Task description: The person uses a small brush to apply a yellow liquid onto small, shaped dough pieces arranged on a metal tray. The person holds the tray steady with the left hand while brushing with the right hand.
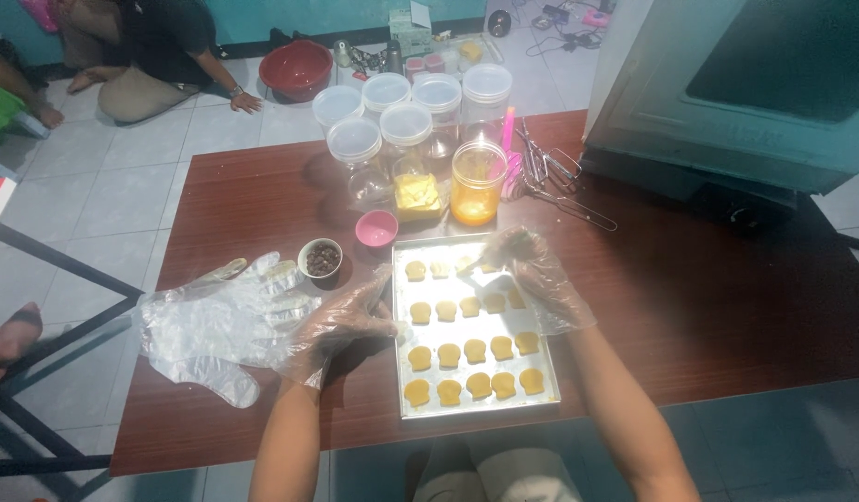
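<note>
Low brown table (pixel 690 307) with baking tray (pixel 398 372), lidded jars (pixel 406 125), spare gloves (pixel 206 325).

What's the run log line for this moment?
left hand: gloved, on tray edge | right hand: gloved, over far cookies, holding something unclear | spare gloves: left of tray

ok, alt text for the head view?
Two hands in clear plastic gloves work over a metal baking tray of yellow cookies on a brown table: the left hand at the tray's left edge, the right hand over the top rows. Jars stand behind.
</note>
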